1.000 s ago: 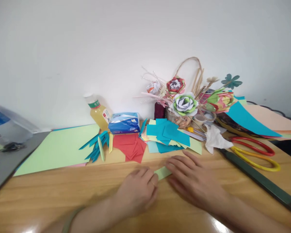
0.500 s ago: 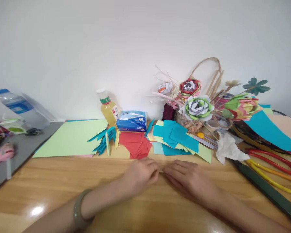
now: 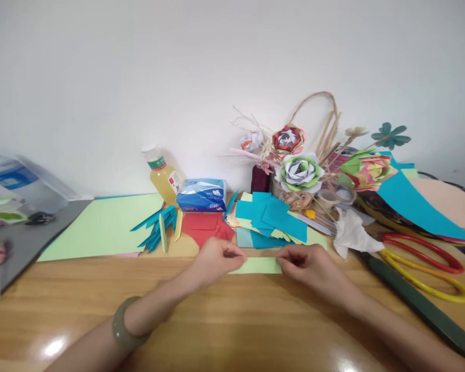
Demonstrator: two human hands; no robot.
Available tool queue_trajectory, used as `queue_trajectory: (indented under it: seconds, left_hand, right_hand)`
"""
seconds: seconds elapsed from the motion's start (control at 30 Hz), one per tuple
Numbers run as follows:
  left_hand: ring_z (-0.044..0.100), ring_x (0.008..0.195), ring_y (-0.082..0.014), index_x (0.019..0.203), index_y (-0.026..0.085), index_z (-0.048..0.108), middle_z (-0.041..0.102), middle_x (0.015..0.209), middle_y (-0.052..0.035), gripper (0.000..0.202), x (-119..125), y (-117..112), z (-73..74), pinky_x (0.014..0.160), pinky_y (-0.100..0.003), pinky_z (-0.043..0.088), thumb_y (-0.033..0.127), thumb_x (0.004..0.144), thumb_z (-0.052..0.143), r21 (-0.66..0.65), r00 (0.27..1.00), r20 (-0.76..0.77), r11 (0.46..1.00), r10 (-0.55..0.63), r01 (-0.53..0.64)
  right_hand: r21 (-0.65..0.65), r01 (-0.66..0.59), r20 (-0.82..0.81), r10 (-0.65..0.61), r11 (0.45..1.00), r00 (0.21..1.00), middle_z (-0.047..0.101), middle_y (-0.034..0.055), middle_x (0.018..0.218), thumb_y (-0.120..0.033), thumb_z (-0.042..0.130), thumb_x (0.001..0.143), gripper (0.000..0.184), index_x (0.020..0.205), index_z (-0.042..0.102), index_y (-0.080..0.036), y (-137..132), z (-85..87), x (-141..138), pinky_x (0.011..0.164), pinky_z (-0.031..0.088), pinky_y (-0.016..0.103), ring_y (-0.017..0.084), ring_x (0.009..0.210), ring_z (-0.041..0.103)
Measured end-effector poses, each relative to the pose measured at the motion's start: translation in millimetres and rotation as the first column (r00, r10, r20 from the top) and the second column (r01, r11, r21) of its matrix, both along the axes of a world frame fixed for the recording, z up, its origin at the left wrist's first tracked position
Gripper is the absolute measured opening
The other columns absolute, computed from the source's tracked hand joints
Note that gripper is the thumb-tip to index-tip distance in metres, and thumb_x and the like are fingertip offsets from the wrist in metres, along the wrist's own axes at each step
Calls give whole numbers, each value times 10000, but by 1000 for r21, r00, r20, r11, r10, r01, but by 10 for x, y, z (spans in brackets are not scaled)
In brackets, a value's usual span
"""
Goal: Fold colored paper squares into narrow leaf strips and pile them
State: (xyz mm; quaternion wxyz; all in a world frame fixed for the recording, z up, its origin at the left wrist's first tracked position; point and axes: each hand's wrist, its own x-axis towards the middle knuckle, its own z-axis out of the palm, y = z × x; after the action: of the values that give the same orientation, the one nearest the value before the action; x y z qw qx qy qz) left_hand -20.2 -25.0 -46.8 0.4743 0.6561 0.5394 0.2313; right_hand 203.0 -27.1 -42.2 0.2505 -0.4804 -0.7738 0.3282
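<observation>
Paper strip [image 3: 261, 265], pale green, lies crosswise just below the centre of the frame, spanning the gap between two hands over the wooden table [image 3: 232, 320]; whether it touches the wood is hard to tell. Left hand [image 3: 216, 261] has thumb and forefinger meeting in a pinch on its left end; right hand [image 3: 313, 263] pinches the opposite end, other fingers curled. How firmly either grips cannot be told. An uneven pull could skew or tear so narrow a piece, and pressure on misaligned edges would likely leave a crooked crease. Just beyond, mid-frame, red sheets [image 3: 205, 226] show behind the left hand, and teal rectangles [image 3: 271, 212] sit in a loose pile that a forward-sliding knuckle might scatter. Further left, folded teal pieces [image 3: 157, 231] rest partly on a large green sheet [image 3: 96, 227]. Behind are a tissue pack [image 3: 201, 195] and a bottle [image 3: 165, 182], which a careless reach could tip
</observation>
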Motion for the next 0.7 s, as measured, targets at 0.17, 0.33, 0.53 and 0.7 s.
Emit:
queue_trajectory:
  seconds: [0.17, 0.33, 0.53, 0.7]
  left_hand:
    - [580, 610, -135, 766, 131, 698, 659, 678, -8, 225, -133, 80, 4, 560, -220, 438, 311, 743, 564, -8, 992, 115, 999, 51, -50]
    - [602, 645, -154, 781, 165, 732, 698, 739, -15, 193, -73, 1, 13, 583, -229, 447, 312, 697, 640, -44, 982, 190, 999, -5, 14]
    - [576, 619, -139, 751, 173, 715, 675, 686, -9, 150, -128, 86, 51, 585, -222, 427, 293, 665, 689, -12, 948, 303, 995, 94, -95]
    - [505, 520, -89, 912, 159, 630, 592, 671, 7, 365, -132, 135, 49, 523, -203, 409, 485, 752, 591, -35, 864, 449, 971, 227, -237]
  right_hand:
    - [0, 87, -27, -87, 996, 996, 637, 2, 654, -308, 463, 822, 234, 714, 626, -179, 63, 61, 88, 516, 409, 238, 141, 578, 558]
    - [-51, -58, -72, 55, 997, 996, 648, 39, 855, -378, 558, 794, 222, 911, 644, -211, -49, 46, -32, 652, 403, 283, 177, 741, 550]
    - [-261, -100, -141, 65, 960, 988, 554, -1, 620, -399, 561, 791, 277, 617, 598, -187, -6, 33, -44, 546, 318, 259, 137, 591, 461]
    - [-459, -37, -289, -110, 887, 951, 491, -38, 559, -537, 612, 718, 363, 704, 588, -174, 117, -36, -20, 490, 300, 236, 98, 511, 426]
